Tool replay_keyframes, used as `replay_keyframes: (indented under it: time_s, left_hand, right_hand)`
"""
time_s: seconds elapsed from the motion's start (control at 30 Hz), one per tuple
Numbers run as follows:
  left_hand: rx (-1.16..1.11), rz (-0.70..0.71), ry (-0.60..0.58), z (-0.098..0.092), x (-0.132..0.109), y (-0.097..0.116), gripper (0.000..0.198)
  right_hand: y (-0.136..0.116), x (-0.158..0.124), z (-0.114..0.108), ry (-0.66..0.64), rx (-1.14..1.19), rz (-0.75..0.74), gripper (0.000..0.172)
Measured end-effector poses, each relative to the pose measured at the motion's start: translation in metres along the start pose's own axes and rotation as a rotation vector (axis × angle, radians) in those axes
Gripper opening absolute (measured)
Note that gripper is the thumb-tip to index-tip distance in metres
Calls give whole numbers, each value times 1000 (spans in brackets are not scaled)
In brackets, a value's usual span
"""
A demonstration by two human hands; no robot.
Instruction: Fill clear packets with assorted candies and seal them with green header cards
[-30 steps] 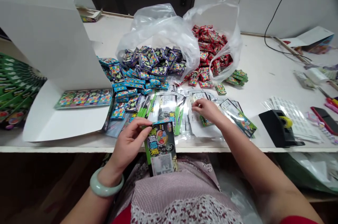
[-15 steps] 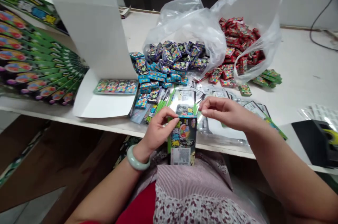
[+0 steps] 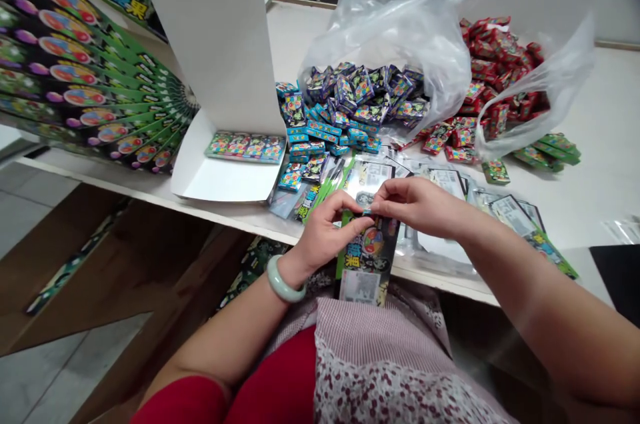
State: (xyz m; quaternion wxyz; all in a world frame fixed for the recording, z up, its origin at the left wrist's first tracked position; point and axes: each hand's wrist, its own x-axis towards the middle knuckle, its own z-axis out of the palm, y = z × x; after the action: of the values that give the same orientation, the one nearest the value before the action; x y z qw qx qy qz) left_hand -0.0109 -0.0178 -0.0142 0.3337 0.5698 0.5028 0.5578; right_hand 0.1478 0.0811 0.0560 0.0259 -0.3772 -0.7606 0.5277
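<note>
My left hand [image 3: 327,232] is closed on the top edge of a black printed packet [image 3: 367,257] with green edges, a round colourful picture and a pale label panel. The packet hangs upright at the table's front edge, just above my lap. At the same top edge, my right hand [image 3: 413,204] pinches with thumb and fingertips, touching the packet's mouth. A small bit of blue shows between the two hands; its kind is hidden. Behind them lie more flat printed packets [image 3: 373,171] in a loose layer.
Small blue boxes [image 3: 320,131] and purple boxes [image 3: 370,87] spill from a clear plastic bag [image 3: 400,24]. Red boxes [image 3: 500,64] fill another bag; green boxes [image 3: 557,151] lie beside it. To the left stands an open white carton [image 3: 225,177] near fanned printed cards [image 3: 95,91].
My right hand has come in to the packet's top edge and now pinches there. My left hand keeps its hold. The camera view has shifted, so the table's things appear further right.
</note>
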Motion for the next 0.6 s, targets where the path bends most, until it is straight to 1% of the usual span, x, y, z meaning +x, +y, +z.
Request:
replay_keyframes:
  time_s: [0.13,0.2,0.27,0.3,0.37,0.43,0.47,0.5,0.53,0.57,0.6]
  left_hand:
    - [11,-9,16,0,2,-1,11]
    - [17,9,22,0,2,-2,10]
    - [2,-13,25,1,-3,-4,13]
    - [-26,-50,6,1,-7,-5,19]
    - [-135,-159,-100,1,-18,-7,33]
    - [-258,-256,-221,-5,-30,-3,35]
    - [-284,-273,-243,-12,-35,2,33]
    - [-275,-265,-223,-22,-37,9,31]
    - [-227,-229,-156,-35,-38,17,31]
    - [-145,-167,-55,-51,-36,27,31]
    - [-38,-88,74,-69,-32,36,29]
  right_hand:
    - [3,9,-2,4,18,55,14]
    - [9,15,-3,-53,123,98,14]
    - [16,20,-1,-148,298,162,15]
    - [20,21,1,-194,391,208,16]
    - [26,22,5,-259,531,294,19]
    - [28,20,7,-320,596,326,21]
    - [28,18,7,-348,602,303,21]
    - [27,16,5,-360,591,256,22]
    - [27,13,3,-348,566,193,23]
    - [26,10,-1,-304,533,126,26]
    - [26,7,-4,-234,496,64,29]
